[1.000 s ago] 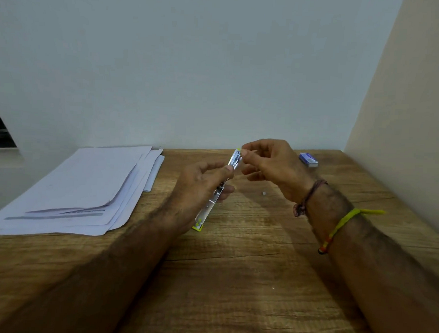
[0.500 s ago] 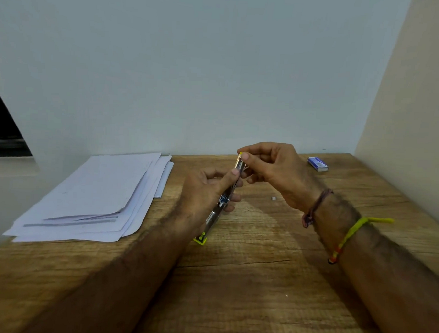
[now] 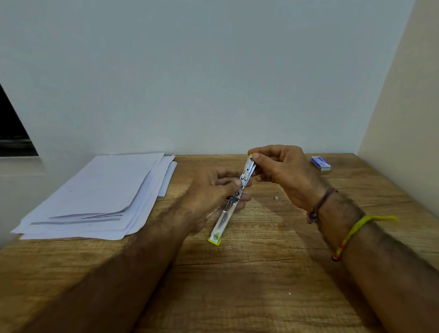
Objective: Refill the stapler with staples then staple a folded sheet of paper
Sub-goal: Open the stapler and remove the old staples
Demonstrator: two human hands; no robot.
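A yellow-green stapler [image 3: 222, 222] is swung fully open into one long strip above the wooden table [image 3: 258, 283]. My left hand [image 3: 212, 191] grips its middle, thumb on the metal staple channel. My right hand [image 3: 281, 172] pinches the far top end of that channel between thumb and forefinger. Whether staples lie in the channel I cannot tell. A small blue staple box [image 3: 320, 163] lies at the back right. A stack of white paper sheets [image 3: 102, 196] lies to the left.
A tiny bit of staples [image 3: 277, 198] lies on the wood below my right hand. Walls close the table at the back and right. A dark window opening [image 3: 4, 124] is at the far left.
The view has tilted up slightly. My right hand's fingertips have stayed pinched at the stapler's top end, and the stapler has turned so its bright metal channel faces me.
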